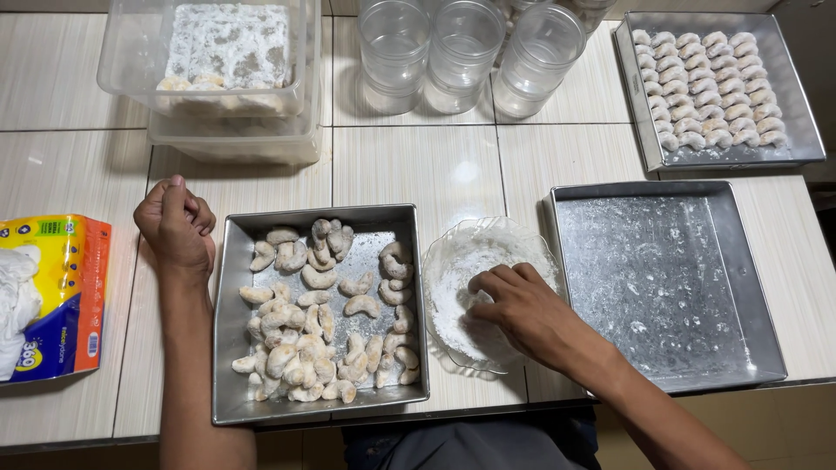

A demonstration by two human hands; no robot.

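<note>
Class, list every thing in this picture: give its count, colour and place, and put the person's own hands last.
Crescent cookies: many, pale, loose in near-left metal tray.
Glass bowl: one, clear, white powder inside, centre.
Bare metal tray: one, silver, right.
Far tray: one, silver, rows of white coated cookies, top right.
Plastic tubs: two, clear, stacked, top left.
Jars: at least three, clear, top centre.
Tissue pack: one, yellow, left edge.
Left hand: fist, beside the tray's corner.
Right hand: fingers in the bowl's powder.
</note>
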